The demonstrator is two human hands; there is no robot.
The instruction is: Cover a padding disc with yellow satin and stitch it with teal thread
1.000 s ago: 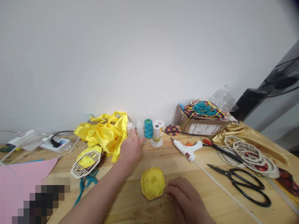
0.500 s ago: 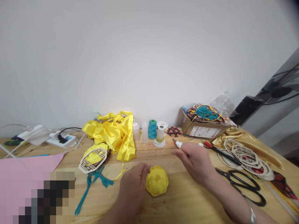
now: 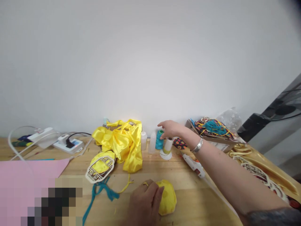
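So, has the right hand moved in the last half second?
Yes. The right hand went from the glue gun back toward the wall, now above the white spool.

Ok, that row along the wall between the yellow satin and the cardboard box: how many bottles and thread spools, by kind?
White bottles: 2
Thread spools: 2, the teal spool by the right hand and the white spool
Total: 4
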